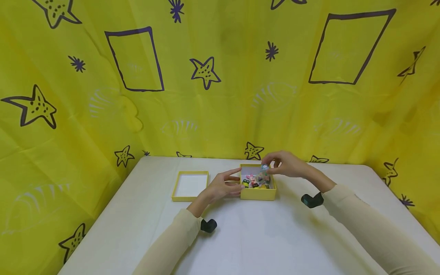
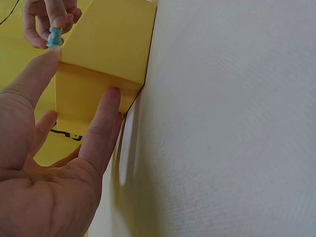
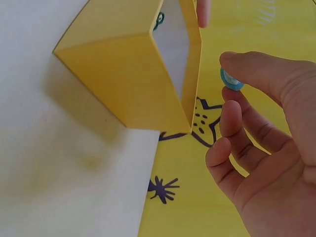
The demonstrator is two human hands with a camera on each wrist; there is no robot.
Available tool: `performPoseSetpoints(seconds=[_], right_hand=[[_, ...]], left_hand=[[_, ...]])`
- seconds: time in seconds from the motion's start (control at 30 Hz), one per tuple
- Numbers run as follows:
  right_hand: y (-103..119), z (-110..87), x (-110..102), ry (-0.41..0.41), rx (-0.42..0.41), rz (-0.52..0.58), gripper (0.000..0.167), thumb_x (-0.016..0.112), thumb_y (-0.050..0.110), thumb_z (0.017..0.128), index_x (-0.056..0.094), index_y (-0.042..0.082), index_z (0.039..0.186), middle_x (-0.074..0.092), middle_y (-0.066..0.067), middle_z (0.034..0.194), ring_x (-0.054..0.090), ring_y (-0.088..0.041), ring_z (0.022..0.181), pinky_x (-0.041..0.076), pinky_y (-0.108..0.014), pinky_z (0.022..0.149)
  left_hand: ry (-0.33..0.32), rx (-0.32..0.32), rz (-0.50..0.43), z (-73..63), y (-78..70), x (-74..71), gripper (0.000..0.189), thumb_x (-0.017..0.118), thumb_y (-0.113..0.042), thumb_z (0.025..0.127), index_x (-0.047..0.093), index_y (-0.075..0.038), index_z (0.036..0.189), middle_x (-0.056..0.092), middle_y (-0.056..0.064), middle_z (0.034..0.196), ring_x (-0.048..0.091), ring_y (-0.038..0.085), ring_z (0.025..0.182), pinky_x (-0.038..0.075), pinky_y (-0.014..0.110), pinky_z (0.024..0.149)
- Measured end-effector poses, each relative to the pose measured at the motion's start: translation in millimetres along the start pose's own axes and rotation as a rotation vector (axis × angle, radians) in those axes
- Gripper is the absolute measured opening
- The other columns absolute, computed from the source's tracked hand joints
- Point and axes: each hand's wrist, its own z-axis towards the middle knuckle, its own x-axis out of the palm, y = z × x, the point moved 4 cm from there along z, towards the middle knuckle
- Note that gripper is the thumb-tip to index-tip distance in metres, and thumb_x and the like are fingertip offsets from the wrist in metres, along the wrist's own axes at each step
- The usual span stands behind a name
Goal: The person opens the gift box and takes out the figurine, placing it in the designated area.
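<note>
A yellow open box (image 1: 258,195) with a pale inside stands on the table, holding several small colourful figurines (image 1: 252,180). Over its right back part, my right hand (image 1: 288,165) pinches a small light-blue figurine (image 3: 231,81) between thumb and fingertip. In the left wrist view this figurine (image 2: 54,37) is teal and knobbly; its exact kind is unclear. My left hand (image 1: 221,186) touches the box's left side with its fingers extended, the thumb at the top edge (image 2: 52,53). The box floor is mostly hidden by the figurines.
A shallow yellow lid (image 1: 177,199) with a white inside lies left of the box on the white table (image 1: 237,244). A yellow curtain (image 1: 227,110) with star drawings hangs behind the table. A dark wrist device (image 1: 313,200) sits on each sleeve.
</note>
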Motion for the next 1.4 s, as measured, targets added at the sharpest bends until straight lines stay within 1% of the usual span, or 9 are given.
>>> performPoseSetpoints(seconds=[0.13,0.23,0.4,0.67,0.87,1.13,1.23,1.33,1.4], right_hand=[[-6,-5.2,-5,-0.018,0.014,-0.013,0.023,0.078,0.009,0.092,0.074,0.004,0.114,0.073,-0.005,0.107,0.060,-0.020,0.085,0.056,-0.029,0.074],[-11,-9.9,-9,-0.037,0.032,-0.025,0.024,0.079,0.009,0.091,0.074,0.005,0.114,0.073,-0.005,0.107,0.061,-0.022,0.085,0.055,-0.028,0.074],[-18,-17.2,-16,-0.063,0.070,-0.049,0.025,0.080,0.011,0.090,0.074,0.006,0.114,0.072,-0.005,0.105,0.060,-0.022,0.084,0.055,-0.028,0.073],[-26,-27.1,-27,-0.098,0.119,-0.081,0.024,0.080,0.015,0.091,0.074,0.009,0.113,0.070,-0.008,0.106,0.059,-0.021,0.081,0.054,-0.029,0.065],[-27,-32.4,-30,-0.116,0.112,-0.081,0.023,0.080,0.014,0.091,0.074,0.007,0.112,0.072,-0.011,0.106,0.059,-0.021,0.080,0.054,-0.028,0.064],[-33,-37.6,-36,-0.136,0.121,-0.094,0.024,0.079,0.011,0.091,0.073,0.006,0.113,0.071,-0.010,0.106,0.059,-0.021,0.083,0.054,-0.027,0.070],[-37,-39.7,-37,-0.148,0.127,-0.095,0.022,0.079,0.009,0.091,0.073,0.005,0.112,0.072,-0.010,0.105,0.060,-0.023,0.084,0.054,-0.026,0.071],[-41,-41.9,-37,-0.159,0.116,-0.100,0.021,0.079,0.008,0.091,0.073,0.005,0.111,0.072,-0.011,0.105,0.061,-0.023,0.086,0.055,-0.026,0.071],[-46,-43.9,-37,-0.164,0.121,-0.097,0.021,0.079,0.009,0.091,0.073,0.005,0.111,0.072,-0.012,0.105,0.061,-0.023,0.085,0.055,-0.025,0.070]], left_hand=[[0.001,-0.002,0.002,-0.4,0.3,0.2,0.074,0.078,-0.007,0.092,0.043,-0.015,0.158,0.054,0.025,0.142,0.065,0.027,0.116,0.062,0.036,0.088],[0.003,-0.002,0.007,-0.1,1.8,0.1,0.074,0.078,-0.007,0.092,0.044,-0.015,0.157,0.054,0.025,0.142,0.066,0.027,0.114,0.062,0.036,0.087],[0.001,-0.009,0.010,-1.3,2.3,0.4,0.075,0.079,-0.009,0.092,0.044,-0.016,0.158,0.054,0.024,0.142,0.067,0.026,0.113,0.062,0.036,0.088],[-0.005,-0.017,0.016,-1.9,0.6,0.6,0.075,0.079,-0.010,0.092,0.044,-0.018,0.157,0.055,0.023,0.142,0.066,0.026,0.115,0.062,0.036,0.088],[-0.009,-0.009,0.040,-1.8,0.8,-0.4,0.074,0.080,-0.011,0.091,0.045,-0.019,0.157,0.056,0.020,0.140,0.067,0.027,0.113,0.062,0.036,0.088],[0.002,-0.006,0.003,-0.9,-0.1,0.3,0.074,0.078,-0.007,0.092,0.045,-0.017,0.157,0.055,0.022,0.140,0.067,0.026,0.111,0.062,0.036,0.088],[-0.002,-0.007,0.004,-0.3,-0.1,0.0,0.075,0.078,-0.006,0.092,0.044,-0.016,0.157,0.056,0.022,0.139,0.067,0.026,0.111,0.062,0.036,0.087],[-0.007,-0.008,0.011,-0.6,-1.0,-0.2,0.075,0.079,-0.007,0.091,0.044,-0.017,0.157,0.057,0.020,0.139,0.068,0.026,0.111,0.062,0.035,0.087],[-0.008,-0.011,0.008,0.0,-0.2,-0.5,0.075,0.078,-0.006,0.091,0.044,-0.017,0.157,0.057,0.020,0.139,0.068,0.025,0.110,0.062,0.035,0.087]])
